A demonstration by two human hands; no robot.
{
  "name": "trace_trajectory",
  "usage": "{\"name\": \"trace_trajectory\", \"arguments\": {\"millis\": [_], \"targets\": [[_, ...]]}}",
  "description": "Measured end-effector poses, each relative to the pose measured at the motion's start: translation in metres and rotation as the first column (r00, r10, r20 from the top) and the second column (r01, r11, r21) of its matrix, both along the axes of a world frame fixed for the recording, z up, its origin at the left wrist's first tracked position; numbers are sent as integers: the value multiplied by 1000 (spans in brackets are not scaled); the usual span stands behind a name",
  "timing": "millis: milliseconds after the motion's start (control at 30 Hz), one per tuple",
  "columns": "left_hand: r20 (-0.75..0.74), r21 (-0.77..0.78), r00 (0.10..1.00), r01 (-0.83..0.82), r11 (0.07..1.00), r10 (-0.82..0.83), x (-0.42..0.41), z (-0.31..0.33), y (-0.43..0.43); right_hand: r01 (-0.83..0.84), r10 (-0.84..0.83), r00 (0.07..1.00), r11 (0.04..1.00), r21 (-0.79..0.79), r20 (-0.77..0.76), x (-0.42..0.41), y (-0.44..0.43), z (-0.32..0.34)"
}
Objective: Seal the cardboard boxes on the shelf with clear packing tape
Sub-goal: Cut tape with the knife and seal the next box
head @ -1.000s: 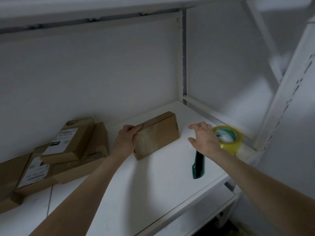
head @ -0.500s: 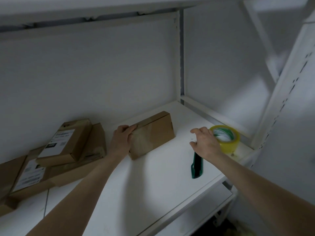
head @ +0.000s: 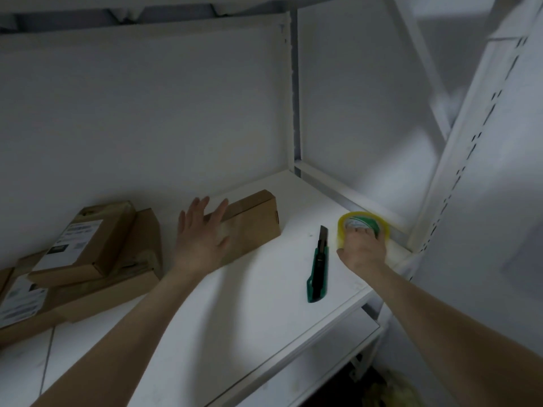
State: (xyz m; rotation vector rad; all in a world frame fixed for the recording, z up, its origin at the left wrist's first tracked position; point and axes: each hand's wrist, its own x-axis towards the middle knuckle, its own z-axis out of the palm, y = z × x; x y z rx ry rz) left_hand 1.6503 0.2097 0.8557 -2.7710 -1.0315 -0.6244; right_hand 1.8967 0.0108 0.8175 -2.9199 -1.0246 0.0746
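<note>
Head: left hand (head: 202, 242) splayed over box (head: 258, 221); right hand (head: 363, 251) grips tape (head: 367, 216).

Box (head: 249, 221) lies left of knife (head: 318, 265); tape roll (head: 363, 226) lies right.

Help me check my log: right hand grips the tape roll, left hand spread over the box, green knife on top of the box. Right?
Only the knife is wrong: the head view shows it on the shelf, between the box and the tape roll. The right hand and left hand are as stated.
</note>
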Motion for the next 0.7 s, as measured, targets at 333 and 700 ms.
{"name": "trace_trajectory", "arguments": {"millis": [333, 700], "targets": [[-254, -435, 910, 195, 879, -327, 96, -33, -129, -1, 2, 1000, 993, 114, -10, 1, -6, 9], [-257, -341, 949, 88, 936, -183, 97, -49, -92, -106, 110, 994, 982, 159, -19, -7, -6, 17]]}}
